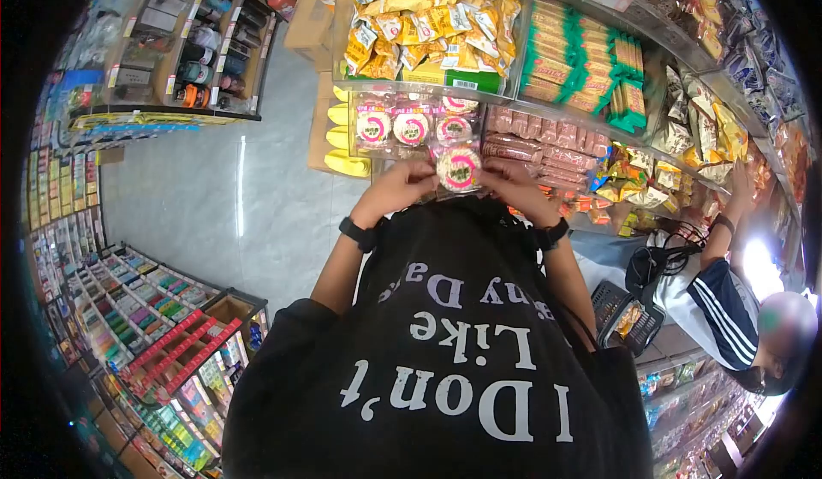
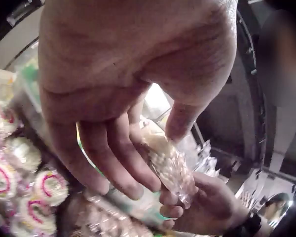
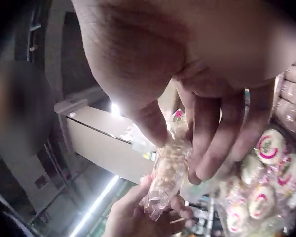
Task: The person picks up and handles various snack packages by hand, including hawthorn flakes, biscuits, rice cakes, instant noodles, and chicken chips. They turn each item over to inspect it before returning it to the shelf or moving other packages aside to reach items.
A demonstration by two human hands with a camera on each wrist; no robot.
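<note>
A round, pale puffed-grain cake in a clear wrapper (image 1: pixel 458 169), with a pink ring printed on it, is held up in front of the chest. My left hand (image 1: pixel 396 192) pinches its left edge between thumb and fingers. On the opposite edge, my right hand (image 1: pixel 521 192) pinches it the same way. Seen edge-on in the right wrist view, the wrapped cake (image 3: pixel 170 170) shows its grainy side and crimped wrapper ends. Just beyond the hands, a clear bin (image 1: pixel 364 147) holds several more wrapped cakes (image 1: pixel 411 128) of this kind.
Brown packaged snacks (image 1: pixel 548 141) fill the bin to the right. Above are yellow snack packets (image 1: pixel 437 25) and green-edged packs (image 1: pixel 582 59). Another person (image 1: pixel 719 308) stands at the right, near a dark basket (image 1: pixel 629 316). Grey floor (image 1: pixel 257 196) lies to the left, between shelves.
</note>
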